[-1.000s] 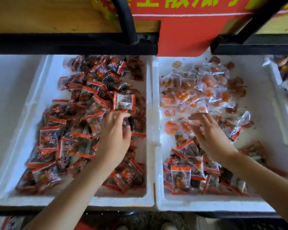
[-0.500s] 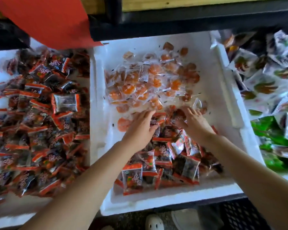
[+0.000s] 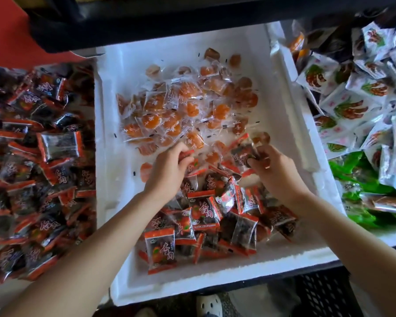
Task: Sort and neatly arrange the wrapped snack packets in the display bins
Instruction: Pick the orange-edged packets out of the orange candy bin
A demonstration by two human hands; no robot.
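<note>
Both hands were working inside the white foam bin [image 3: 284,115]. Red-edged dark packets [image 3: 204,211] were heaped under the wrists, and clear orange packets [image 3: 183,104] lay just past the fingertips. The left hand [image 3: 167,172] gripped one red-edged packet and the right hand [image 3: 277,172] pinched a stray packet [image 3: 244,154]. Imo lift strays clear, dragging would've mixed the piles.

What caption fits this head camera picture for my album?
Left hand and right hand grip red-edged packets in the white foam bin beside orange snacks.

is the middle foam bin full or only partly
Only partly: middle bin shows bare white floor on its left, beside orange packets and red-edged packets.
</note>
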